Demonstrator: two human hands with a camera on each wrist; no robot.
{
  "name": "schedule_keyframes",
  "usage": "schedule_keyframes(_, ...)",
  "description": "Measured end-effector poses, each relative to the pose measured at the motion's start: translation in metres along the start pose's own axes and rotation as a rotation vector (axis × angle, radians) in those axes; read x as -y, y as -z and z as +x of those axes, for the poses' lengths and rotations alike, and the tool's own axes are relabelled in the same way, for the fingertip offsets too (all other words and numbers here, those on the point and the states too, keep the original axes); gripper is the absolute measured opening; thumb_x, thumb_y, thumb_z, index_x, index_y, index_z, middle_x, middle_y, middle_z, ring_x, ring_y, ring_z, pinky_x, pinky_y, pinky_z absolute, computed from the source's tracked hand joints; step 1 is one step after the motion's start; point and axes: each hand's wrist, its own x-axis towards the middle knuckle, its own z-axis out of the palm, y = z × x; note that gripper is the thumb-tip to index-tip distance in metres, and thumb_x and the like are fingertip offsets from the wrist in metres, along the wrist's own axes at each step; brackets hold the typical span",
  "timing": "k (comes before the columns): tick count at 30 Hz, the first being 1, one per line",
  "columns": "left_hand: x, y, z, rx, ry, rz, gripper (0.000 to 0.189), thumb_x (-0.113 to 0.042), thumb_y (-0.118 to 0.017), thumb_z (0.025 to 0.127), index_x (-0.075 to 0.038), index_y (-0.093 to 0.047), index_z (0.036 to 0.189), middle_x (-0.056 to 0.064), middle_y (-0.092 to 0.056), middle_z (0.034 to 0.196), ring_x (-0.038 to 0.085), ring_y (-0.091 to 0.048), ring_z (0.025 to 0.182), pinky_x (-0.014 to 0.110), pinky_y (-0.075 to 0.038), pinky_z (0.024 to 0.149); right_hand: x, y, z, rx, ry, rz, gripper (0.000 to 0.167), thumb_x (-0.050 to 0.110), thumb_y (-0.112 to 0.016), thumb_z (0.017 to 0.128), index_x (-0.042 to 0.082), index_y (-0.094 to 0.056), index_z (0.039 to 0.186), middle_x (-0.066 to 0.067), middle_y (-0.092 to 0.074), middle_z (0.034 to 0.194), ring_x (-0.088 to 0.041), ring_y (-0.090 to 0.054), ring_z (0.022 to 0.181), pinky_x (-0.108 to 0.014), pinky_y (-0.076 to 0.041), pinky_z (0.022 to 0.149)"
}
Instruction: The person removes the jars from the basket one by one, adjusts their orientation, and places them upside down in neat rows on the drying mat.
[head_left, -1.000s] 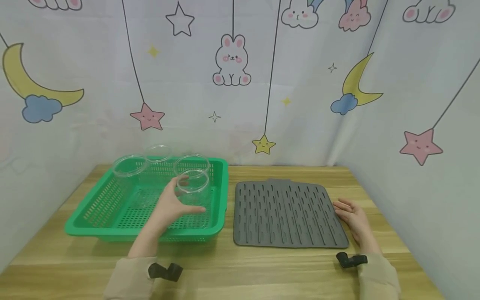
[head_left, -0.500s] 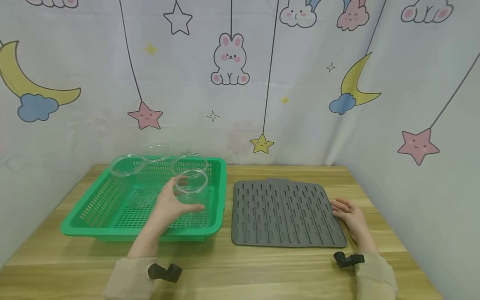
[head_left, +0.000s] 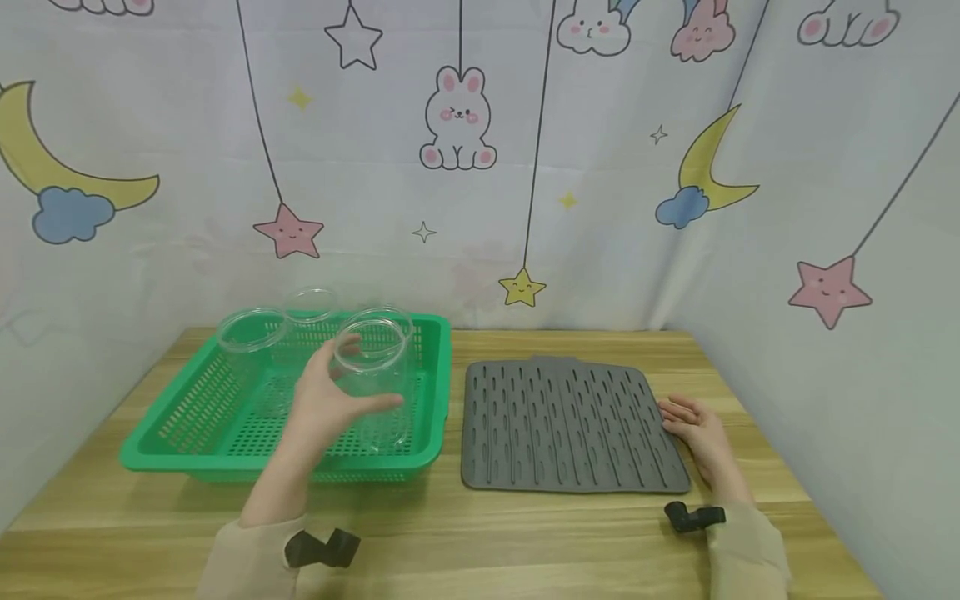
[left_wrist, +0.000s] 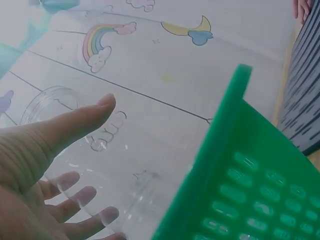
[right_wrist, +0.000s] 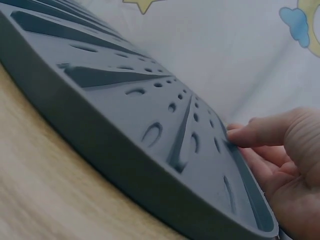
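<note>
My left hand (head_left: pixel 318 404) grips a clear jar (head_left: pixel 381 408) round its side, thumb nearest me and fingers on the far side. The jar stands upright over the right part of a green basket (head_left: pixel 300 464), its round rim above the hand. In the left wrist view the jar (left_wrist: pixel 144 189) is see-through, with the fingertips showing through its wall, beside the basket's rim. My right hand (head_left: pixel 703 437) rests at the right edge of a grey slotted mat (head_left: pixel 566 425). In the right wrist view its thumb and loosely bent fingers (right_wrist: pixel 240 136) touch that edge.
Inside the basket stand other clear jars: one at the left (head_left: pixel 252 347), one at the back (head_left: pixel 311 320) and one behind the held jar (head_left: pixel 410 327). A wooden table (head_left: pixel 480 550) bears basket and mat. A printed curtain (head_left: pixel 375 167) hangs behind.
My left hand has lifted the jar a little and moved it slightly left within the basket. The right hand stays at the mat's edge; the head view has shifted slightly.
</note>
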Motion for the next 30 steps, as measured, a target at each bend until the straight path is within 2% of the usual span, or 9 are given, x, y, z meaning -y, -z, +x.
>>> schedule_keyframes(6,-0.011,0.005,-0.004,-0.041,-0.020,0.018,0.098,-0.032,-0.090,0.068,-0.016,-0.037,0.149,0.009,-0.044,0.145,0.036,-0.039,0.134,0.056,-0.043,0.101,0.000,-0.003,0.002,-0.002,-0.005,0.006,0.066,-0.002,-0.057,0.095,-0.012,-0.020,0.149,0.027,-0.063,0.104,0.014,-0.060,0.093,-0.009,-0.051,0.082)
schedule_keyframes(13,-0.027,0.006,0.000,-0.106,-0.090,0.052,0.089,-0.024,-0.090,0.068,-0.016,-0.045,0.144,0.011,-0.046,0.142,0.035,-0.043,0.131,0.057,-0.042,0.102,0.005,-0.002,0.000,0.003,-0.030,0.016,0.068,0.001,-0.057,0.096,-0.012,-0.018,0.150,0.019,-0.063,0.110,0.013,-0.060,0.094,-0.009,-0.051,0.084)
schedule_keyframes(18,-0.039,0.003,0.001,-0.127,-0.124,0.087,0.089,-0.019,-0.090,0.067,-0.012,-0.045,0.144,0.015,-0.046,0.140,0.035,-0.044,0.128,0.058,-0.040,0.104,0.017,-0.004,-0.002,-0.006,-0.085,0.040,0.068,0.008,-0.055,0.099,-0.009,-0.015,0.151,0.014,-0.060,0.115,0.012,-0.060,0.095,-0.011,-0.050,0.087)
schedule_keyframes(22,-0.049,-0.004,0.003,-0.124,-0.161,0.139,0.091,-0.017,-0.089,0.068,-0.008,-0.042,0.146,0.018,-0.044,0.138,0.038,-0.045,0.126,0.058,-0.040,0.104,0.033,-0.009,-0.004,-0.032,-0.068,-0.003,0.069,0.016,-0.055,0.100,-0.007,-0.016,0.152,0.006,-0.055,0.126,0.013,-0.057,0.097,-0.010,-0.049,0.089)
schedule_keyframes(24,-0.054,-0.010,0.004,-0.129,-0.188,0.155,0.093,-0.015,-0.089,0.067,-0.009,-0.042,0.147,0.017,-0.044,0.136,0.038,-0.046,0.124,0.057,-0.042,0.102,0.042,-0.012,-0.005,-0.045,-0.030,-0.029,0.070,0.019,-0.055,0.100,-0.007,-0.016,0.152,-0.004,-0.049,0.136,0.013,-0.054,0.098,-0.008,-0.047,0.088)
schedule_keyframes(26,-0.059,-0.016,0.006,-0.140,-0.220,0.175,0.093,-0.013,-0.089,0.066,-0.011,-0.043,0.146,0.016,-0.045,0.130,0.037,-0.051,0.115,0.054,-0.047,0.095,0.051,-0.016,-0.005,-0.050,0.016,-0.048,0.071,0.021,-0.055,0.101,-0.007,-0.015,0.152,-0.016,-0.041,0.146,0.014,-0.052,0.099,-0.006,-0.047,0.088)
schedule_keyframes(28,-0.064,-0.022,0.007,-0.147,-0.252,0.194,0.094,-0.011,-0.089,0.064,-0.013,-0.044,0.146,0.014,-0.045,0.123,0.033,-0.052,0.102,0.048,-0.052,0.085,0.059,-0.020,-0.004,-0.052,0.057,-0.029,0.072,0.020,-0.055,0.101,-0.008,-0.013,0.152,-0.027,-0.029,0.151,0.013,-0.051,0.099,-0.006,-0.047,0.088)
schedule_keyframes(30,-0.069,-0.027,0.008,-0.155,-0.294,0.223,0.094,-0.009,-0.089,0.063,-0.015,-0.045,0.146,0.012,-0.045,0.117,0.028,-0.050,0.089,0.041,-0.052,0.073,0.068,-0.025,-0.002,-0.050,0.086,-0.014,0.074,0.021,-0.056,0.100,-0.008,-0.012,0.152,-0.030,-0.024,0.153,0.014,-0.051,0.100,-0.007,-0.047,0.089)
